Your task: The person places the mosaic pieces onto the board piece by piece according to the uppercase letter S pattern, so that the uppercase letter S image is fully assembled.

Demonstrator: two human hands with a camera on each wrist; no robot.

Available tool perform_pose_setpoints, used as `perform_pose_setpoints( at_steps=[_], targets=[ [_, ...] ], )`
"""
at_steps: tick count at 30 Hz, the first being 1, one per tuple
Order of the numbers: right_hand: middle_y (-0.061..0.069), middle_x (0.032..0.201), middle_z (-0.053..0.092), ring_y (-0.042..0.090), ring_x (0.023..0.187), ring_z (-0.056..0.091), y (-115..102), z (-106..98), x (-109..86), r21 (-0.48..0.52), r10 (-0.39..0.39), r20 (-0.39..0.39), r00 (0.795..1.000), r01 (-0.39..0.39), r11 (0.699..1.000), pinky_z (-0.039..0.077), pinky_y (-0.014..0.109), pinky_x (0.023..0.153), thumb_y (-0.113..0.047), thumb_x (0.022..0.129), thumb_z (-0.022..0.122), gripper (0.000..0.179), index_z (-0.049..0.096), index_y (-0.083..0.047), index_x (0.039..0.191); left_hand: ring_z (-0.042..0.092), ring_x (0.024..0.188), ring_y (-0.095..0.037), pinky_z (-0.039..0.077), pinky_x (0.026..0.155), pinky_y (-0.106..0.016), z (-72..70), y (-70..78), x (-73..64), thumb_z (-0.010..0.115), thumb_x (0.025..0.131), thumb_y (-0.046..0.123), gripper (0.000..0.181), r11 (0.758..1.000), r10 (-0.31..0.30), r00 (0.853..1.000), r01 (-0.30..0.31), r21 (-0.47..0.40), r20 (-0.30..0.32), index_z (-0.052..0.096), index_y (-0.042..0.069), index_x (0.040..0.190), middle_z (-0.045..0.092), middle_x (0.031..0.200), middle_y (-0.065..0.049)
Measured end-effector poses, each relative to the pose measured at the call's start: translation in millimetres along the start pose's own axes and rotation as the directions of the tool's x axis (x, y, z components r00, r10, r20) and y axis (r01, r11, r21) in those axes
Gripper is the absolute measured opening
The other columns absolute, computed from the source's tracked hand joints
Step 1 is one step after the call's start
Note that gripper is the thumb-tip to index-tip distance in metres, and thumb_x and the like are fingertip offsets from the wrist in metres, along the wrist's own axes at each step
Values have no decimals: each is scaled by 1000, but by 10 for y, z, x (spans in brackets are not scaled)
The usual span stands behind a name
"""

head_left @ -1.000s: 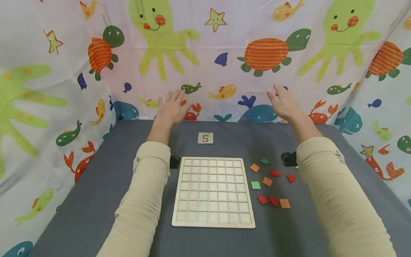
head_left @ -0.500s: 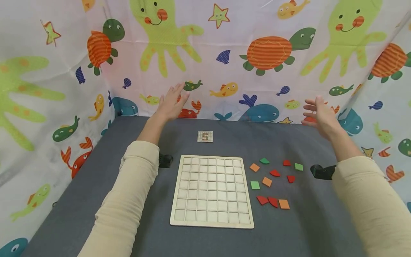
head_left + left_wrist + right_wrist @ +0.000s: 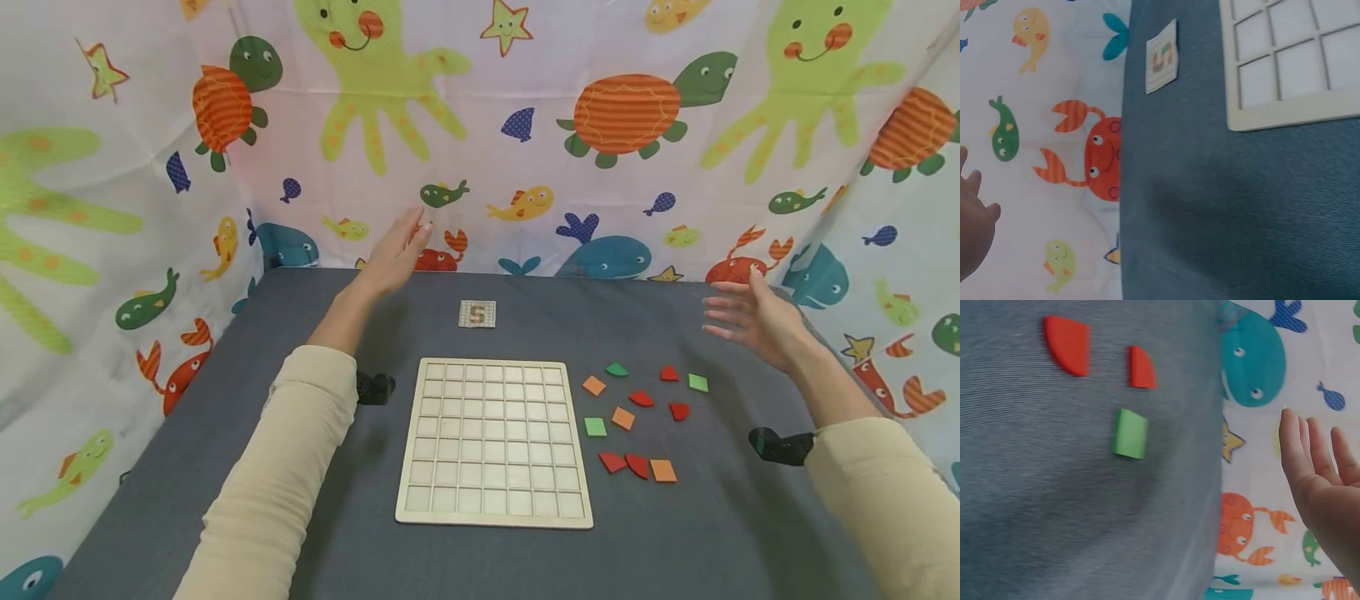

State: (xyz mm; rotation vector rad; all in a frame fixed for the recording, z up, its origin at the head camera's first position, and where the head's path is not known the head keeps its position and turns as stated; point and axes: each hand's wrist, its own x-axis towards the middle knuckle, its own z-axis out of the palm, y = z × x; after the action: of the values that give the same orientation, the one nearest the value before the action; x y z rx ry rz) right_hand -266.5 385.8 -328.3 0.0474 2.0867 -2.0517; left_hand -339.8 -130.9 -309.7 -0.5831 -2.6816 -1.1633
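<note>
My left hand (image 3: 392, 254) is raised over the far left part of the table, its fingers straight and holding nothing. On the right, my right hand (image 3: 761, 321) hovers with fingers extended, also holding nothing. Between the arms lies a pale wooden grid board (image 3: 495, 527) with square cells. Beside it are flat pieces: an orange square (image 3: 663, 471), a light green square (image 3: 698, 382), a red quarter-round piece (image 3: 679, 411) and a green one (image 3: 617, 369), among several others. Behind the board lies a small card (image 3: 477, 314) with a gridded S-like figure.
A grey cloth (image 3: 480, 567) covers the table. A white curtain (image 3: 480, 75) printed with sea animals hangs behind it and along both sides. Black wrist cameras, one near the board's left (image 3: 375, 388), stick out from both sleeves.
My right hand has moved right and lower, away from above the far edge, uncovering pieces at the right. My left hand has shifted slightly left and turned more side-on. The pieces stay put.
</note>
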Motion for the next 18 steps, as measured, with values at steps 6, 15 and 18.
perform_pose_setpoints(
  at_steps=[6,15,18],
  targets=[
    [-6,104,65,10,93,65,258,28,-32,51,28,97,995,-33,998,53,31,80,-57,96,34,49,45,-17,122,10,144,-25,7,114,-37,81,-115,-95,32,105,30,56,999,40,998,-38,-33,41,19,2,152,17,156,-15],
    [-4,108,65,12,99,63,586,29,-114,30,62,158,986,-68,997,53,32,81,-52,100,32,43,49,-19,122,10,144,-24,10,114,-40,313,-230,-264,31,104,38,60,999,7,992,0,-51,127,17,6,153,16,157,-13],
    [-4,107,64,11,99,62,660,45,-152,0,89,162,983,-90,996,53,32,82,-52,100,31,44,49,-19,123,8,144,-23,9,114,-42,395,-269,-334,31,104,40,61,999,11,984,-4,-42,176,16,9,154,13,158,-10]
  ],
)
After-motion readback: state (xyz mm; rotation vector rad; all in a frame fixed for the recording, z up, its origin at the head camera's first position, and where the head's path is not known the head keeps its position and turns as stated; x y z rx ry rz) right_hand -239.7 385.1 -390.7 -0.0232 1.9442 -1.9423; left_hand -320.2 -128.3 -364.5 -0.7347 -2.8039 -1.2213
